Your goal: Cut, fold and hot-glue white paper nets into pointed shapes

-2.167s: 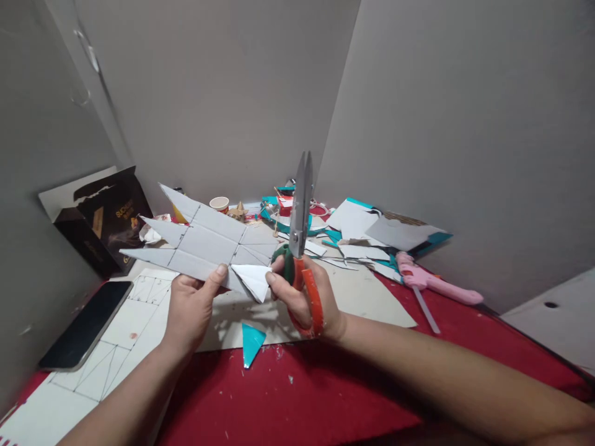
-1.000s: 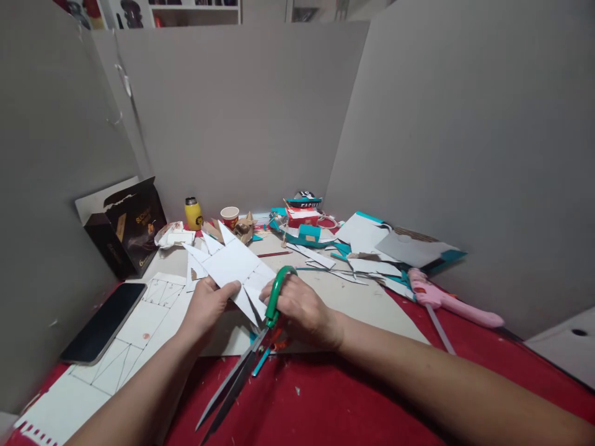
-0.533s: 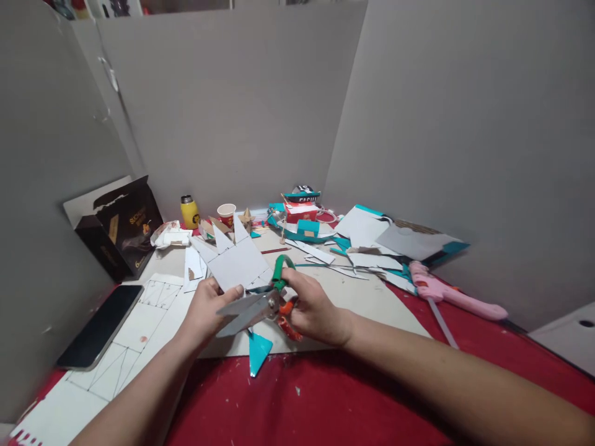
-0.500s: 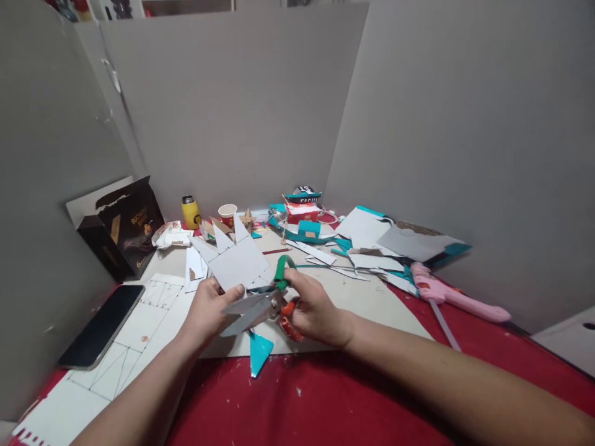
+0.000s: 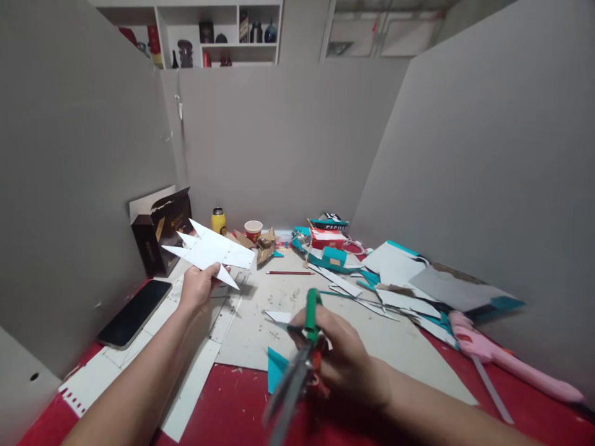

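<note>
My left hand [image 5: 199, 288] is closed on a white card cutout [image 5: 211, 246] with long pointed spikes, raised over the left side of the work board. Scissors [image 5: 297, 371] with green and orange handles are in my right hand [image 5: 341, 347]; their blades point down toward me and are blurred. By the right fingertips is a small white card piece [image 5: 277, 316]; I cannot tell if the fingers touch it. A teal triangular scrap [image 5: 276, 370] lies beside the blades at the board's near edge. Under my left forearm lies a paper sheet with drawn lines [image 5: 153, 334].
A black phone [image 5: 134, 313] and a dark box [image 5: 162, 235] stand left. Behind are a yellow bottle [image 5: 218, 221], a paper cup [image 5: 253, 230] and a pencil [image 5: 290, 273]. Card scraps [image 5: 400, 266] and a pink glue gun [image 5: 511, 365] lie right, on red cloth [image 5: 232, 409].
The cutout has moved left in my left hand, turning its spikes leftward. The scissors have come away from it, toward me. My view has tilted up and shifted left.
</note>
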`<action>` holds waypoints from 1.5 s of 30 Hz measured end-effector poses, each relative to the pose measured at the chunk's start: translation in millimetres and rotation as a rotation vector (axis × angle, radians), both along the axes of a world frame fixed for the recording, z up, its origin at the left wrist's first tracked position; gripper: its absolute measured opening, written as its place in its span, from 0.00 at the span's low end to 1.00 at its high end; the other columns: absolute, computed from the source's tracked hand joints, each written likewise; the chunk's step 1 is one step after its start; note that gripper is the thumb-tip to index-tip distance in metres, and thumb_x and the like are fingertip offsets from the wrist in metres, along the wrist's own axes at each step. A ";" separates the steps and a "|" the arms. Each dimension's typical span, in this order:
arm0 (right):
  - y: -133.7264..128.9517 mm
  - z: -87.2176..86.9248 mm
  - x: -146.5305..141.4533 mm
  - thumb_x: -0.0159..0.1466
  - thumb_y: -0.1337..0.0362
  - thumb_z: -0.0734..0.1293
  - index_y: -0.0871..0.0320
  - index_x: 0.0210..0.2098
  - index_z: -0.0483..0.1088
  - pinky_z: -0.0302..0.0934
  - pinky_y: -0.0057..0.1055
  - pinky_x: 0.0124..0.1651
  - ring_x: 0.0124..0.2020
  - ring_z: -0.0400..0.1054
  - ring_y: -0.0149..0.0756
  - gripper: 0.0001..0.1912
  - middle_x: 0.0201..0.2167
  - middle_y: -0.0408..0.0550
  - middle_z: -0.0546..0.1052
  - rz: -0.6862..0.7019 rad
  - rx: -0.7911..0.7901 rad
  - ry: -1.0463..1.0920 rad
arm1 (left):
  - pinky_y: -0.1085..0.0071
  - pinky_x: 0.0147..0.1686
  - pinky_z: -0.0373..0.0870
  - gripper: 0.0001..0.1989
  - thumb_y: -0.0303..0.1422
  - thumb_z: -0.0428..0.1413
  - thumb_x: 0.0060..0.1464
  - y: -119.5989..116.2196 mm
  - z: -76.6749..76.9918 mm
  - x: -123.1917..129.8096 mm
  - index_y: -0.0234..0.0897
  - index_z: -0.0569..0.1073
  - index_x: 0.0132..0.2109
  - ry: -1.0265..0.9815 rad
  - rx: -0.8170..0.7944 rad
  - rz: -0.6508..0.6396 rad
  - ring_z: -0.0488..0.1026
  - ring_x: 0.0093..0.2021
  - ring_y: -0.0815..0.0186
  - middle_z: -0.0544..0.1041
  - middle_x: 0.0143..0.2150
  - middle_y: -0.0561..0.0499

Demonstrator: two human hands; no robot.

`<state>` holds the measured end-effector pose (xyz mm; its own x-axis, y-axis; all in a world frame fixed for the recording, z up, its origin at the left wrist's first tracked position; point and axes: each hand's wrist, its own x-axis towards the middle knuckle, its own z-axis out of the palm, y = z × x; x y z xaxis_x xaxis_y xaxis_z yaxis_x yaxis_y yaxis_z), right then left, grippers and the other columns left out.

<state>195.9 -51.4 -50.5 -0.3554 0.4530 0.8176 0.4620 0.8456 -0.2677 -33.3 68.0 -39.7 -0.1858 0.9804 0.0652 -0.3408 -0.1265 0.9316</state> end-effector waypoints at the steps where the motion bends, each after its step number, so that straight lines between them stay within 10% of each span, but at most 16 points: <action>1: 0.8 -1.0 -2.0 0.58 0.72 0.63 0.55 0.38 0.62 0.59 0.30 0.28 0.26 0.61 0.34 0.09 0.26 0.45 0.69 0.019 -0.029 -0.035 | 0.67 0.31 0.77 0.06 0.24 0.58 0.44 1.2 1.2 -1.7 0.30 0.74 0.34 -0.029 0.006 -0.016 0.78 0.29 0.62 0.81 0.31 0.45; 16: 28.9 -0.4 11.7 0.62 0.61 0.66 0.56 0.36 0.64 0.62 0.31 0.37 0.32 0.67 0.33 0.07 0.32 0.45 0.71 -0.182 -0.428 0.436 | 0.75 0.25 0.73 0.11 0.30 0.64 0.43 -20.5 13.8 7.0 0.28 0.76 0.34 -0.021 -0.019 -0.282 0.73 0.22 0.69 0.77 0.23 0.48; 25: 26.2 1.7 4.1 0.60 0.57 0.68 0.56 0.35 0.62 0.62 0.29 0.32 0.28 0.64 0.31 0.12 0.32 0.43 0.70 0.005 -0.708 0.601 | 0.74 0.27 0.70 0.12 0.35 0.64 0.45 -41.4 10.8 25.8 0.31 0.77 0.36 0.136 0.004 -0.492 0.72 0.24 0.70 0.77 0.27 0.50; 38: 17.7 8.7 1.1 0.59 0.62 0.67 0.56 0.32 0.58 0.54 0.25 0.23 0.21 0.54 0.26 0.11 0.23 0.36 0.61 -0.033 -0.631 0.653 | 0.74 0.33 0.68 0.11 0.33 0.63 0.49 -51.7 14.1 36.2 0.34 0.77 0.40 0.251 0.041 -0.635 0.73 0.31 0.69 0.78 0.30 0.50; 45: 15.8 2.2 0.1 0.58 0.63 0.68 0.56 0.33 0.59 0.56 0.27 0.27 0.24 0.56 0.28 0.11 0.26 0.39 0.63 -0.056 -0.590 0.610 | 0.76 0.29 0.68 0.10 0.32 0.64 0.46 -55.3 11.9 37.0 0.34 0.77 0.38 0.353 0.036 -0.505 0.72 0.26 0.71 0.78 0.27 0.51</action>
<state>196.0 -35.5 -48.3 0.1068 0.8689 0.4832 0.1305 0.4696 -0.8732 3.7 12.8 -27.8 0.3398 0.9377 0.0729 -0.0392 -0.0633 0.9972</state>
